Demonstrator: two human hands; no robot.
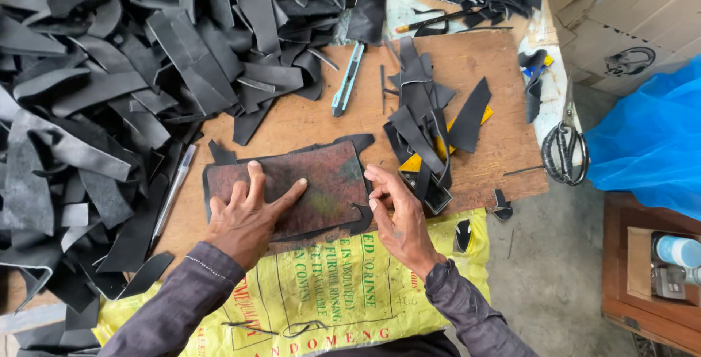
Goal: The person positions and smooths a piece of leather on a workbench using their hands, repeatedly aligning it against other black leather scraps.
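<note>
You are working over a brown wooden board (pixel 307 120) laid on a low surface, with a yellow printed woven sack (pixel 321 302) spread beneath its near edge and bare grey floor off to the right. At the far left, a deep heap of black rubber strips (pixel 95 87) spills across the board's left side, and a slim grey pen (pixel 174 189) lies along its edge. Your left hand (pixel 244 215) rests open, fingers spread and pressed flat, on a worn reddish-brown rectangular template (pixel 321 182) that lies on a black rubber sheet near the board's front edge. Behind it, a teal utility knife (pixel 347 79) lies pointing toward you. Your right hand (pixel 398 215) sits at the template's right edge, fingers curled and pinched together; you cannot tell what, if anything, it grips. Just beyond it lies a smaller pile of cut black pieces (pixel 427 120) over a yellow scrap. Farther right, black-handled scissors (pixel 564 149) rest at the board's edge, near a blue plastic bag (pixel 650 138) and cardboard boxes (pixel 621 14).
</note>
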